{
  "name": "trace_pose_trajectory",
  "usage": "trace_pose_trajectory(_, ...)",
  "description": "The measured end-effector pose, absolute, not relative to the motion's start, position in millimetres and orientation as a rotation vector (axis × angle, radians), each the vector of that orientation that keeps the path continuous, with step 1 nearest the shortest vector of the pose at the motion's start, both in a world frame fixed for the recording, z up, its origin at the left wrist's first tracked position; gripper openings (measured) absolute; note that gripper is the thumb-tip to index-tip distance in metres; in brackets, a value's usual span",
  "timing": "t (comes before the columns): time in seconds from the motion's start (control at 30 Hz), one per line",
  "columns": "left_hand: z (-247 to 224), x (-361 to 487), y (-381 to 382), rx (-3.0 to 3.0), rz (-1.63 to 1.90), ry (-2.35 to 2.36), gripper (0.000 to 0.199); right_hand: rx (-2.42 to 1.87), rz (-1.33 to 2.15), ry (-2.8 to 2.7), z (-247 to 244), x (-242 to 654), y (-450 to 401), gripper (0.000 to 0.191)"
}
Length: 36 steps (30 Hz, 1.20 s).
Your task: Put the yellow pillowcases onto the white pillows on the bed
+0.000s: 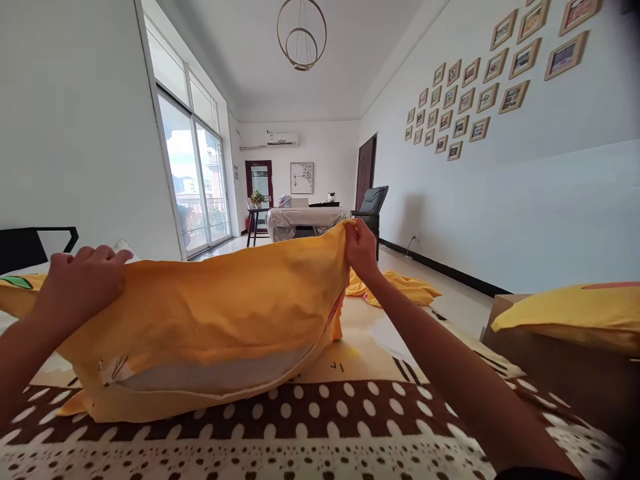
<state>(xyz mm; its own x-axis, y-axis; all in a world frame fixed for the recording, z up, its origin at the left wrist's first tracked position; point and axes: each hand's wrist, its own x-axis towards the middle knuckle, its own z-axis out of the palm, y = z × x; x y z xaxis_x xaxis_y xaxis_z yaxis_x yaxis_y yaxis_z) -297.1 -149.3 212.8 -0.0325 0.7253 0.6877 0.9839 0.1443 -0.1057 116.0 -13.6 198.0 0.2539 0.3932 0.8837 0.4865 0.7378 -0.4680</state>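
Observation:
A yellow-orange pillowcase point(215, 300) stands on its side in front of me, with its long open edge facing me low down. Through that opening shows a pale grey-white pillow point(220, 370). My left hand point(85, 283) is closed over the pillowcase's upper left part, fingers curled over the edge. At the upper right corner, my right hand point(361, 247) pinches the cloth and holds it raised. The lower edge rests on a blanket point(325, 407) with brown and cream dots.
Crumpled yellow cloth point(400, 288) lies beyond my right forearm. On the right, a yellow pillow point(575, 310) sits on a brown box point(555, 373). Part of a black chair point(30, 247) stands at left. Farther back are a covered table point(305, 217) and an office chair point(373, 203).

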Motion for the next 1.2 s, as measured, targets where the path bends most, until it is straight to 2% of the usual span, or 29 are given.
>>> trace_pose_trajectory(0.07,221,-252,-146,-1.638,-0.589,-1.714,0.041,-0.768,-0.206,-1.360,200,102,-24,0.023)
trace_pose_trajectory(0.13,231,-195,-140,-1.951,-0.806,-1.471,0.048,-0.720,-0.298,-1.321,208,88,-37,0.025)
trace_pose_trajectory(0.2,240,-139,-131,-2.188,-1.021,-1.362,0.067,-0.658,-0.342,-1.298,219,78,-51,0.028)
trace_pose_trajectory(0.23,244,-115,-127,-2.287,-1.084,-1.351,0.066,-0.625,-0.350,-1.304,226,76,-59,0.028)
trace_pose_trajectory(0.33,255,-66,-119,-2.512,-1.232,-1.249,0.037,-0.534,-0.245,-1.402,246,81,-80,0.029)
trace_pose_trajectory(0.47,264,-47,-122,-2.820,-1.387,-1.035,0.027,-0.515,0.192,-1.531,251,106,-102,0.031)
trace_pose_trajectory(0.57,267,-47,-130,-2.947,-1.425,-1.024,0.029,-0.515,0.455,-1.576,216,124,-111,0.039)
trace_pose_trajectory(0.67,272,-45,-138,-2.714,-1.321,-1.251,0.033,-0.582,0.610,-1.714,158,134,-108,0.048)
trace_pose_trajectory(0.8,280,-33,-136,-2.131,-1.037,-1.489,0.030,-0.810,0.699,-1.909,98,132,-85,0.037)
trace_pose_trajectory(0.93,275,-13,-118,-1.926,-1.075,-1.366,0.025,-0.818,0.667,-1.749,86,101,-63,0.036)
trace_pose_trajectory(1.1,260,14,-104,-1.942,-1.050,-1.119,0.022,-0.756,0.605,-1.665,76,48,-59,0.022)
trace_pose_trajectory(1.2,259,-2,-101,-2.000,-1.099,-1.008,0.020,-0.741,0.715,-1.552,58,59,-51,0.028)
